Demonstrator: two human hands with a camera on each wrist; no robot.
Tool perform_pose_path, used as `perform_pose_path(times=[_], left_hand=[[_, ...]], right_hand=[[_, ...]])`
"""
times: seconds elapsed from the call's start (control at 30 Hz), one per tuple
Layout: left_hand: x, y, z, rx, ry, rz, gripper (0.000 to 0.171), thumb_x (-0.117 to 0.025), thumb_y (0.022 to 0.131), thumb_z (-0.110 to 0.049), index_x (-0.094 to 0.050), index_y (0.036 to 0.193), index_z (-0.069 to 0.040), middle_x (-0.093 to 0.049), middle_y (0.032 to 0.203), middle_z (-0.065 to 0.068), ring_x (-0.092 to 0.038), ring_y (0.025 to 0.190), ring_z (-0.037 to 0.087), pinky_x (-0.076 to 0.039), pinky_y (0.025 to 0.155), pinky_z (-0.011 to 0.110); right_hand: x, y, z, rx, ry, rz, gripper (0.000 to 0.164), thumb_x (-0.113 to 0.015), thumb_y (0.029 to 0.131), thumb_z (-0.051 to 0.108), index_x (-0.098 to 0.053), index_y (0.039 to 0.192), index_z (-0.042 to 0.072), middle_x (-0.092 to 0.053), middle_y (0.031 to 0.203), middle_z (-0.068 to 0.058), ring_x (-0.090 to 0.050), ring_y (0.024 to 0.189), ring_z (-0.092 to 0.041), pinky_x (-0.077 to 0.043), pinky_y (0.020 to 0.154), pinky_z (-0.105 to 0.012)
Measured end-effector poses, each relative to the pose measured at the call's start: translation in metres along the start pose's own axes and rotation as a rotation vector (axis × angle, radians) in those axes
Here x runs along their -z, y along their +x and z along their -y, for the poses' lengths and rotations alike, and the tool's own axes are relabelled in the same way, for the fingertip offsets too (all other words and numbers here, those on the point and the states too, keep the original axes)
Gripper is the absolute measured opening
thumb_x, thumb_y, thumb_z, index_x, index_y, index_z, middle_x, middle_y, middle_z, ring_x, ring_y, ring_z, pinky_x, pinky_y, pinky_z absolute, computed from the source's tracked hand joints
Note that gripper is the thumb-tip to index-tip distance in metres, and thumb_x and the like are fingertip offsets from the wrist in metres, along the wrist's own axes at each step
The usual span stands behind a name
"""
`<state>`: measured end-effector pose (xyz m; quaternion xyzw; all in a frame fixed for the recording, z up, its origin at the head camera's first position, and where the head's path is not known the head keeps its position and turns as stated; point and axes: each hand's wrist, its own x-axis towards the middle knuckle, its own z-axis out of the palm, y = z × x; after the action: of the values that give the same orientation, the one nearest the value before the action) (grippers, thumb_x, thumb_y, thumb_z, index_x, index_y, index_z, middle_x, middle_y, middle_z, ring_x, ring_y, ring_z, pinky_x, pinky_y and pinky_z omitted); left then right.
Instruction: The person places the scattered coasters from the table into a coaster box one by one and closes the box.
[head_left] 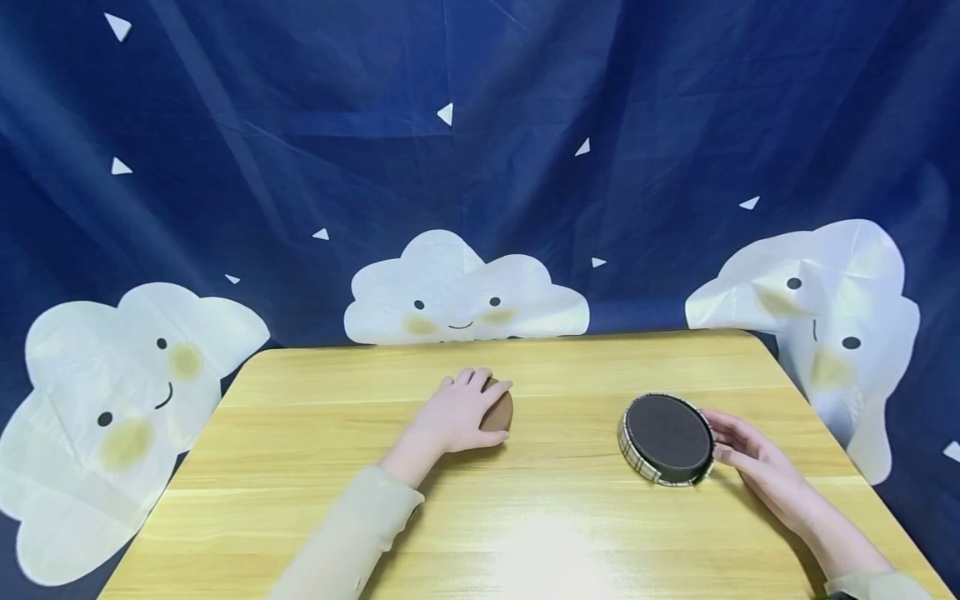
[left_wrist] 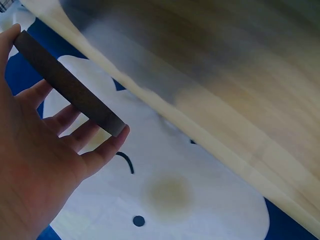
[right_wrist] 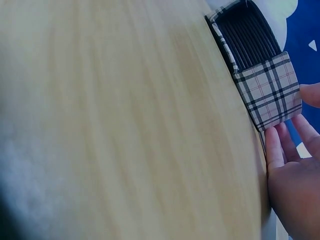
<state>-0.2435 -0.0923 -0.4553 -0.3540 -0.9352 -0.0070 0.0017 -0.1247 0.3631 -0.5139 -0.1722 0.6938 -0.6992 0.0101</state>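
My left hand (head_left: 461, 412) lies near the middle of the wooden table (head_left: 315, 433) and grips a round brown disc (head_left: 501, 410). In the left wrist view the disc (left_wrist: 65, 82) is seen edge-on, with the fingers (left_wrist: 75, 135) curled round its rim. A round plaid holder (head_left: 633, 454) with a dark disc (head_left: 667, 433) on top stands at the right. My right hand (head_left: 731, 442) touches its right side with loosely straight fingers. In the right wrist view the plaid band (right_wrist: 270, 90) wraps a stack of dark discs (right_wrist: 250, 35), and the fingers (right_wrist: 277, 145) rest beside it.
A dark blue cloth (head_left: 480, 125) printed with white smiling clouds (head_left: 457, 292) hangs behind and around the table. The table's far edge (head_left: 495, 340) runs just beyond both hands. Bare wood lies in front of the hands.
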Motion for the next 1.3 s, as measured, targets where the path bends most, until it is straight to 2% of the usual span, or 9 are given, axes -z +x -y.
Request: perform_pose_path(times=[0.43,0.8,1.3], left_hand=[[0.009,0.022,-0.028,-0.059,0.046,-0.012,0.080,-0.064,0.094,-0.067,-0.044,0.161,-0.028,-0.049,0.154,0.008,-0.050,0.141,0.030,-0.049,0.108,0.056],[0.016,0.043,-0.059,-0.134,0.093,-0.026,0.082,-0.064,0.092,-0.070,-0.044,0.161,-0.030,-0.050,0.154,0.005,-0.050,0.139,0.026,-0.049,0.105,0.051],[0.024,0.070,-0.114,-0.241,0.147,-0.060,0.080,-0.061,0.091,-0.074,-0.046,0.159,-0.035,-0.052,0.149,-0.002,-0.052,0.133,0.020,-0.049,0.102,0.042]], right_hand=[[0.001,0.001,-0.002,0.022,0.043,0.031,0.060,-0.037,0.103,-0.017,-0.054,0.150,0.016,-0.066,0.141,0.012,-0.063,0.124,0.002,-0.046,0.101,-0.010],[0.000,0.002,-0.001,0.024,0.041,0.032,0.060,-0.037,0.103,-0.017,-0.055,0.150,0.016,-0.067,0.141,0.012,-0.063,0.123,0.001,-0.046,0.101,-0.011],[0.001,0.001,-0.002,0.016,0.040,0.028,0.060,-0.037,0.103,-0.017,-0.055,0.149,0.016,-0.066,0.141,0.012,-0.063,0.124,0.002,-0.046,0.102,-0.010]])
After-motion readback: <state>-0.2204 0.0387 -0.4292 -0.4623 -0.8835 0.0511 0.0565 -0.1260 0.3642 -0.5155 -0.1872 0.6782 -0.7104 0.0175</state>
